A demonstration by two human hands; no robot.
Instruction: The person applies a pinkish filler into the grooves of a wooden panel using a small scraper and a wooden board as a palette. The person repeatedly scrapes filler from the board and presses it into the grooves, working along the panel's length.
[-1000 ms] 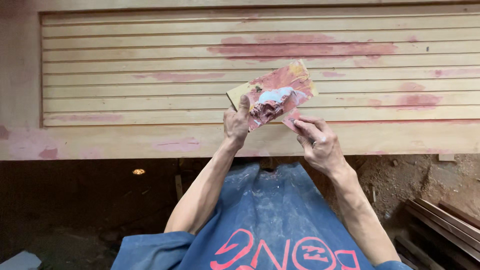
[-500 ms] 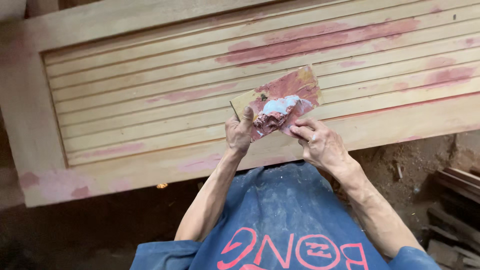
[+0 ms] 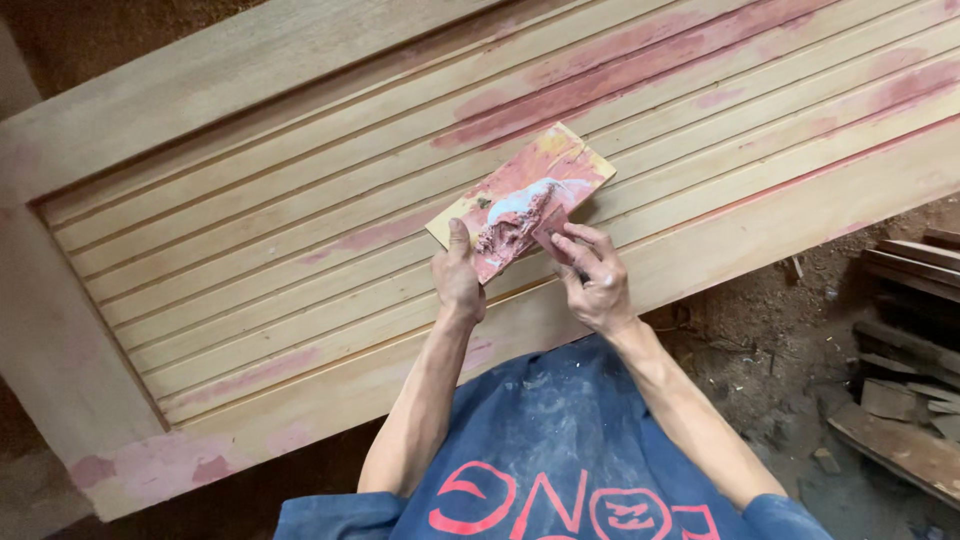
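Grip, left hand (image 3: 458, 282): closed on near-left corner of small flat board (image 3: 520, 200), thumb on top face, fingers underneath, board held tilted above the panel.
Grip, right hand (image 3: 592, 278): fingertips pinched on a small thin blade-like piece (image 3: 553, 224), partly hidden; edge pressed into the filler heap.
Thing in hand: board used as a palette, carrying a lump of pink and white filler paste (image 3: 512, 215), centre of view, just above the slatted wooden panel (image 3: 300, 220).
Panel position: lying across the scene from near left to far right, resting above a dirt floor (image 3: 760, 340).
Step, judged: loading or mixing paste on the board with the blade; likely filling grooves and flaws in the panel.
Next move, judged: needs a scoop lifted clean off the heap, then carried to a bare slat without dripping.
Count, hands: two, both the same person's.
Count, boards held: one.
Count, panels: one, with many parallel slats.
Count, pink smears on panel: several, far right, centre and near-left corner.
Count, loose timber offcuts (image 3: 900, 400): several, near right on the ground.
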